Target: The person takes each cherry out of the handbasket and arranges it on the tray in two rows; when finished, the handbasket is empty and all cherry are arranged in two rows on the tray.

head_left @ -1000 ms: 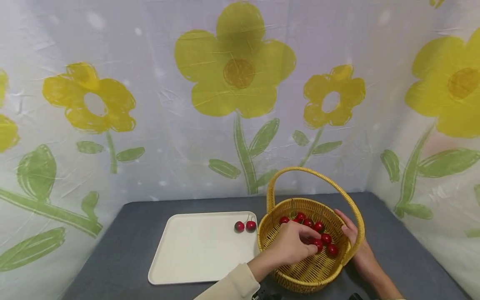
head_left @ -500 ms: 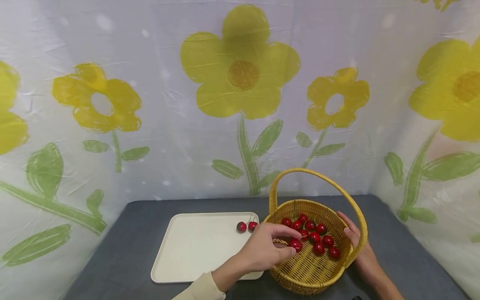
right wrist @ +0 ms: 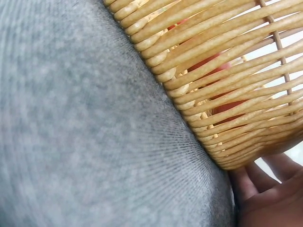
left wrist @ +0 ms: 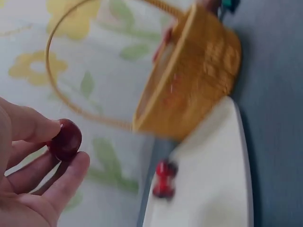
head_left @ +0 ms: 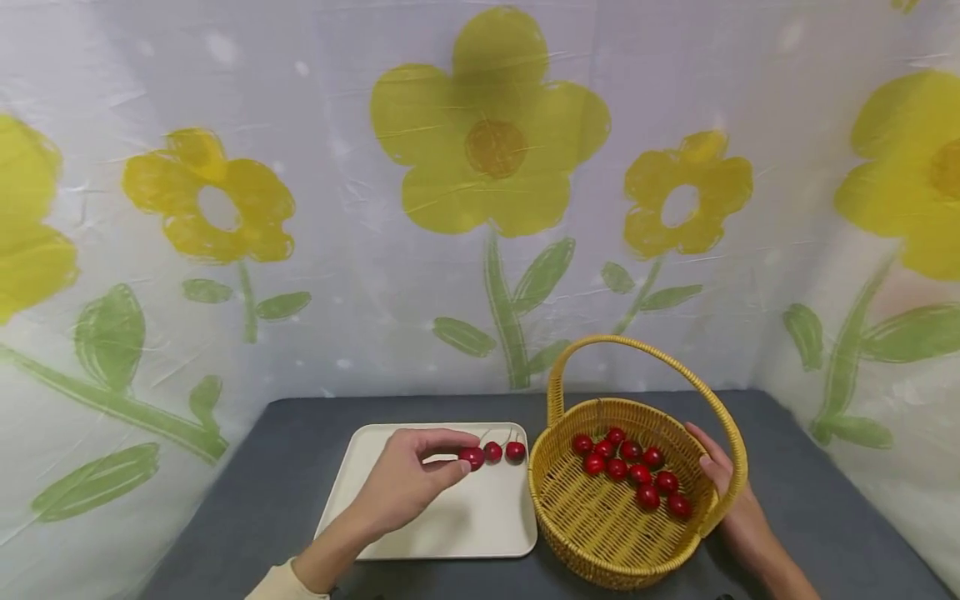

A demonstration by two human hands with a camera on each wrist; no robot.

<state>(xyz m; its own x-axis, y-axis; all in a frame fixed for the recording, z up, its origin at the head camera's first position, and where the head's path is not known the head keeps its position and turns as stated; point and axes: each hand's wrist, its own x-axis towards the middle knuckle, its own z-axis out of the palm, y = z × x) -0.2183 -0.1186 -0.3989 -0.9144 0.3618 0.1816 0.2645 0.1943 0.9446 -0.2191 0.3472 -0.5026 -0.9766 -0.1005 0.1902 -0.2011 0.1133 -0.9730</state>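
Note:
Over the white tray [head_left: 450, 529], my left hand [head_left: 412, 475] pinches a dark red cherry [head_left: 471, 457] between thumb and fingers. The left wrist view shows this cherry [left wrist: 66, 139] at the fingertips, raised off the tray. Two more cherries [head_left: 515, 452] with stems lie at the tray's back right. A yellow woven basket [head_left: 600, 542] stands to the right with several cherries [head_left: 640, 474] in it. My right hand [head_left: 731, 500] holds the basket's right side, thumb at the rim and fingers along the outer wall. Part of that hand is hidden behind the handle.
The basket's tall arched handle [head_left: 648, 350] rises over its opening. Basket and tray stand close together on a dark grey tabletop [head_left: 247, 500]. Behind the table hangs a pale cloth [head_left: 345, 250] printed with yellow flowers.
My left hand has lifted a cherry out of the basket and carried it left over the tray. My right hand stays at the basket's side. The head view has shifted slightly.

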